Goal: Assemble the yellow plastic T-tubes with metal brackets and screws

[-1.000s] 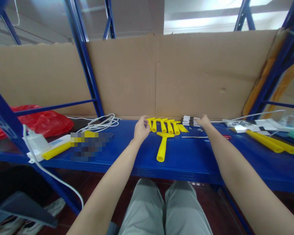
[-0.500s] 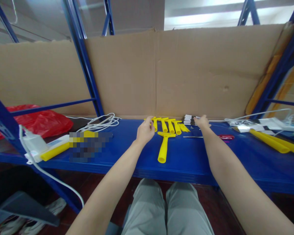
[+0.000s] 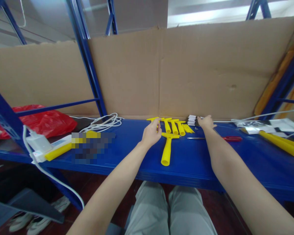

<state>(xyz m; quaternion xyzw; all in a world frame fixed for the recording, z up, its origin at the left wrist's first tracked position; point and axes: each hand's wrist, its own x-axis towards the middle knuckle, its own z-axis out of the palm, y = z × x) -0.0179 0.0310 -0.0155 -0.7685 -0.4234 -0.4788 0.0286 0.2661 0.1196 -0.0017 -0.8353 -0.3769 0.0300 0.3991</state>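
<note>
My left hand (image 3: 151,134) rests on the blue shelf (image 3: 127,153), its fingers closed around the leftmost of a row of yellow T-shaped plastic handles (image 3: 172,125). One more yellow handle (image 3: 167,148) lies alone in front of that row. My right hand (image 3: 206,122) reaches to a small stack of white and black flat pieces (image 3: 192,120) by the cardboard wall, fingers on it. Thin yellow strips (image 3: 189,128) lie between the row and the stack.
A red-handled screwdriver (image 3: 222,138) lies right of my right arm. Long yellow tubes (image 3: 281,145) and white papers sit at the far right. White cable (image 3: 103,122), a charger (image 3: 38,143) and a red bag (image 3: 42,122) lie on the left. Cardboard (image 3: 198,75) backs the shelf.
My left hand has moved right onto the leftmost yellow handle and closed on it. The right hand has stayed at the stack. The camera view drifted slightly.
</note>
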